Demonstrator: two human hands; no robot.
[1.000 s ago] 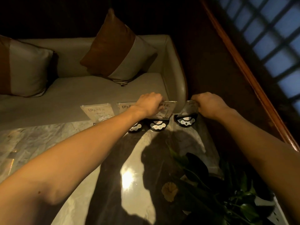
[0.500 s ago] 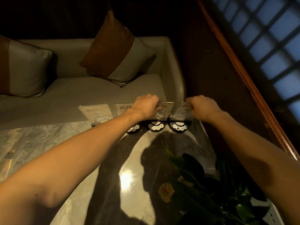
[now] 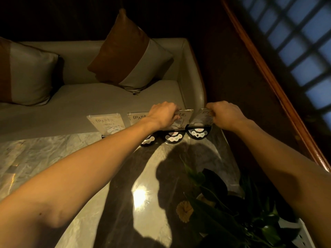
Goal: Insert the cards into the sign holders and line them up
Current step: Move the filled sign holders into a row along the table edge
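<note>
We see open polished marble tabletop [image 3: 53,158] between our forearms and to the left. The dark-leaved potted plant [image 3: 232,203] blocks the near right, and the row of clear acrylic sign holders [image 3: 105,122] walls off the far edge.

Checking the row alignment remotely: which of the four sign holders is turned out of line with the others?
The rightmost sign holder, gripped by the right hand. Its panel is angled toward the left, while the other three face squarely forward in a row.
</note>
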